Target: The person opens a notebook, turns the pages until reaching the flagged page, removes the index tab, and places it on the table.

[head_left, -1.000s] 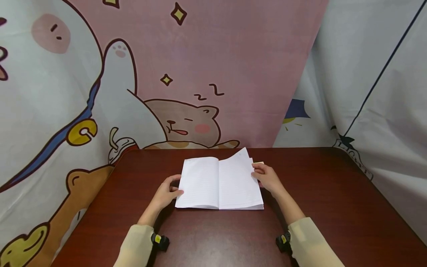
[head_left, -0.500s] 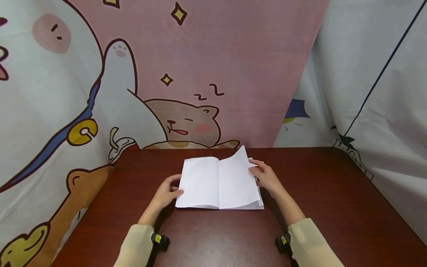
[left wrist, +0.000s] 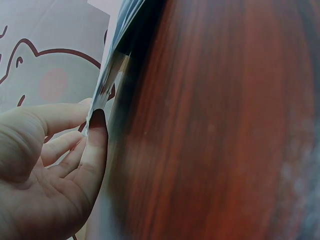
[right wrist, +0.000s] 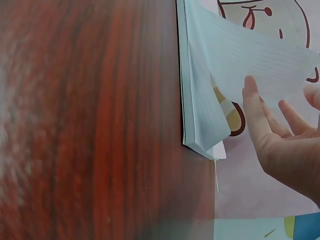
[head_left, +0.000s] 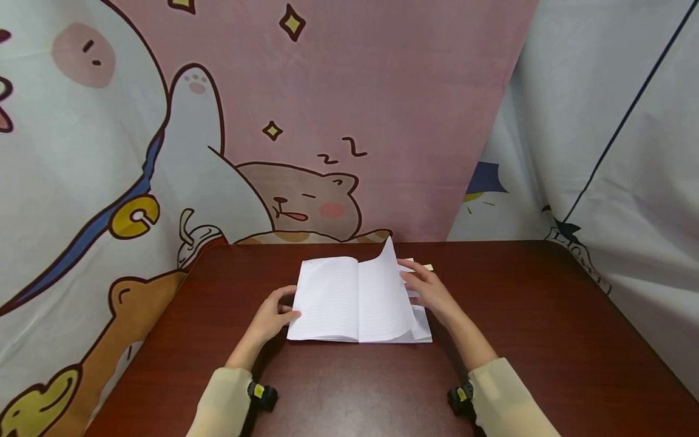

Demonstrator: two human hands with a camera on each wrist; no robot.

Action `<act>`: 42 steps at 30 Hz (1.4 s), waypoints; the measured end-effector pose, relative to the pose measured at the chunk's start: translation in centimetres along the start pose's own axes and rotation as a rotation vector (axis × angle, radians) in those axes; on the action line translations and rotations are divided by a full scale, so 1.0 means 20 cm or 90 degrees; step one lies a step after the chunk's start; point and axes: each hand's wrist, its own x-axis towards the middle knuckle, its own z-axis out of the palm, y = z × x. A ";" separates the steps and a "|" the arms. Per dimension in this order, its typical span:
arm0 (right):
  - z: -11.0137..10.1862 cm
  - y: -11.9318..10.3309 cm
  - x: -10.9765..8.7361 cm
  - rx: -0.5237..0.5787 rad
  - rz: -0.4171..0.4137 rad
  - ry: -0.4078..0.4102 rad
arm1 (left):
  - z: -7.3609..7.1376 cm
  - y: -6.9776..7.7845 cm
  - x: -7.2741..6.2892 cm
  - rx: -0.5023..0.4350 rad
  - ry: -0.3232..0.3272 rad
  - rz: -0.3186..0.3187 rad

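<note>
An open lined notebook (head_left: pixel 324 297) lies on the dark red-brown table. My left hand (head_left: pixel 272 314) pinches its left edge, with the thumb on the near side; in the left wrist view the fingers (left wrist: pixel 93 160) hold the edge of the stack. On the right side one page (head_left: pixel 378 297) is raised and curves up, its far corner pointing upward. My right hand (head_left: pixel 434 294) is at that page's right edge, fingers loosely extended. Seen from the right wrist, the fingertips (right wrist: pixel 250 85) touch the underside of the lifted page (right wrist: pixel 250 55), with more pages below it.
A small pale-yellow tab (head_left: pixel 428 267) sticks out past the notebook's far right. Behind the table (head_left: pixel 349 388) hangs a pink and white cartoon cloth (head_left: pixel 415 121). Small black cameras (head_left: pixel 263 396) are strapped at both wrists, below pale sleeves.
My right hand has moved left, and the raised page has bent further toward the middle fold, showing more of the pages underneath. The left hand has stayed in place.
</note>
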 end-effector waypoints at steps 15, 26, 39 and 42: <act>0.08 0.00 0.00 0.034 -0.060 -0.072 | -0.01 0.00 0.00 0.005 -0.008 0.008; 0.14 0.00 0.01 -0.003 -0.116 -0.100 | -0.01 -0.01 0.00 0.002 -0.008 0.010; 0.20 -0.01 0.02 -0.095 -0.128 -0.104 | -0.01 0.00 0.00 0.004 -0.007 0.007; 0.22 -0.01 0.02 -0.112 -0.139 -0.100 | -0.01 0.00 0.00 -0.002 -0.005 0.006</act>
